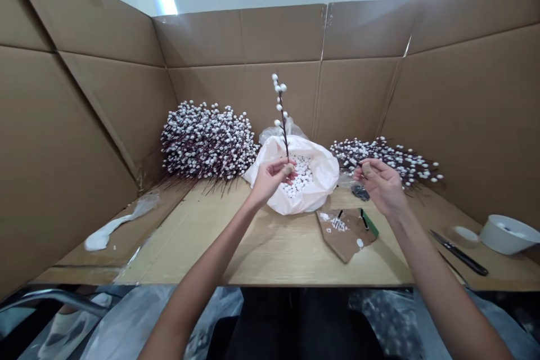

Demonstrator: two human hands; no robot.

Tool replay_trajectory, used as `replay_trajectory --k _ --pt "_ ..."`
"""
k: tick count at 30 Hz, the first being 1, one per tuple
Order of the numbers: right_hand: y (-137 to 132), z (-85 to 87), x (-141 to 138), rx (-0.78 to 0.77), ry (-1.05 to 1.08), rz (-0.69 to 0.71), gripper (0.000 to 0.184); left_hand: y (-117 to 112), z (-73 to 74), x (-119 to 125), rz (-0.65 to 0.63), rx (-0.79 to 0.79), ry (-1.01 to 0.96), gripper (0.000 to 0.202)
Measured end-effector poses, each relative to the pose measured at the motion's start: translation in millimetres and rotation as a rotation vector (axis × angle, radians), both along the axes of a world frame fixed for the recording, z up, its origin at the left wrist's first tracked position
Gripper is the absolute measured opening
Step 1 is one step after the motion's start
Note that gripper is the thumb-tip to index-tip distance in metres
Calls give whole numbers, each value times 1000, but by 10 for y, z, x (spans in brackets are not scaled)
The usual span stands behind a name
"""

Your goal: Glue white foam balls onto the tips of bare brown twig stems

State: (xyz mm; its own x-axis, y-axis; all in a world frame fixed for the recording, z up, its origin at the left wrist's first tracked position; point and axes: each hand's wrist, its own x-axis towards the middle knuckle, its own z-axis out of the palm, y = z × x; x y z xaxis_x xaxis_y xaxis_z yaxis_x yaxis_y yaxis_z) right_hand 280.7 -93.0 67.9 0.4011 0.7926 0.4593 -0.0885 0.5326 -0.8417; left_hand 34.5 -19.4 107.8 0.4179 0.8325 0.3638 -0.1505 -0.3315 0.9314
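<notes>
My left hand has its fingers pinched around one bead-tipped twig, held upright, and the right hand has its fingertips pressed together, though I can't tell on what. The twig stands right above a white bag of loose white beads. Finished-looking stems sit in two bunches: a big bunch left of the bag, a smaller bunch right of it, too many to count. Further right of the bag: one white bowl, one knife.

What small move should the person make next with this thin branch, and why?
Probably the right hand should move its fingers to the bare lower part of the dark stem, because the left hand holds it upright and white beads cover only its top.
</notes>
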Motion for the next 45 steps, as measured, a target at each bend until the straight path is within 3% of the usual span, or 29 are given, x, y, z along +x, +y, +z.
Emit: replay_trajectory --k 4,8,14,29,34,45 --pt "296 47 190 6 91 60 36 51 -370 33 -114 -93 57 39" --pt "474 -98 336 -42 135 114 36 3 -701 -91 -109 -189 85 38" --pt "456 -333 400 -130 68 80 34 -58 -944 -147 -39 -257 28 40" --pt "514 -515 414 -194 117 -7 36 -67 -1066 -170 -76 -306 45 45" --pt "528 -525 388 -269 162 43 36 -75 -1053 -173 -69 -313 45 47" --pt "517 -505 411 -261 77 79 33 -66 -1061 -173 -67 -298 55 45"
